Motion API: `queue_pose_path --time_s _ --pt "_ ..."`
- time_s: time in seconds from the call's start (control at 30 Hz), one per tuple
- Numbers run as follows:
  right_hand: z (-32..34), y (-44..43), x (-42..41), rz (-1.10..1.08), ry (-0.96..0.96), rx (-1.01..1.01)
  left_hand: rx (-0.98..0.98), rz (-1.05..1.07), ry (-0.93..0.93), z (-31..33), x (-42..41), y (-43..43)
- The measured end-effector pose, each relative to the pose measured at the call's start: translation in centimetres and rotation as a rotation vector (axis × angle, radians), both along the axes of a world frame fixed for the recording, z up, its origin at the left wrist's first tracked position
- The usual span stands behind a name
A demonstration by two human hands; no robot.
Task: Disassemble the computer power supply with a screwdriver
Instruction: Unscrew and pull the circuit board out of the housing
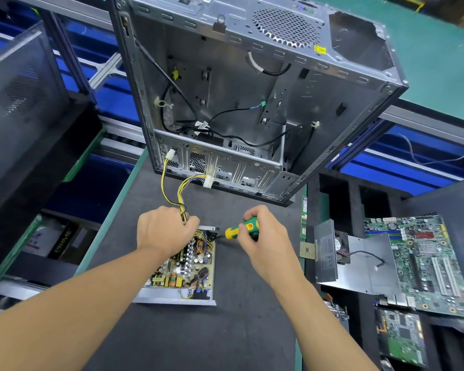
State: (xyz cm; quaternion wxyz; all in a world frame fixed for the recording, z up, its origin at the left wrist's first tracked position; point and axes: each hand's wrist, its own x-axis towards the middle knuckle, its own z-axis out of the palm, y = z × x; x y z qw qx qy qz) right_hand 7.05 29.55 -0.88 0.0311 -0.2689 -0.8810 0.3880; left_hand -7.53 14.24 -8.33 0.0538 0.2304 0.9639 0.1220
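The opened power supply [184, 269] lies on the dark mat, its circuit board with coils and capacitors exposed in a grey metal tray. My left hand [165, 228] grips the far end of the supply, fingers curled where the yellow and black cable bundle [172, 188] leaves it. My right hand [263, 231] holds a green and yellow screwdriver [243, 230] lying level, its dark shaft pointing left at the supply's far right corner. The tip is too small to see.
An empty grey computer case [252, 89] stands open just behind the supply. At the right lie a grey metal cover with a fan [340, 253], a CPU chip [307, 250] and green motherboards [423, 263]. Blue bins sit around the bench.
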Motion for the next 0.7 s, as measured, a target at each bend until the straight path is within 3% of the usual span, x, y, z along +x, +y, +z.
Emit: queue_pose_path --time_s 0.7 --pt "-0.04 -0.4 0.15 0.121 0.009 0.076 -0.021 0.011 -0.001 -0.22 0.02 0.09"
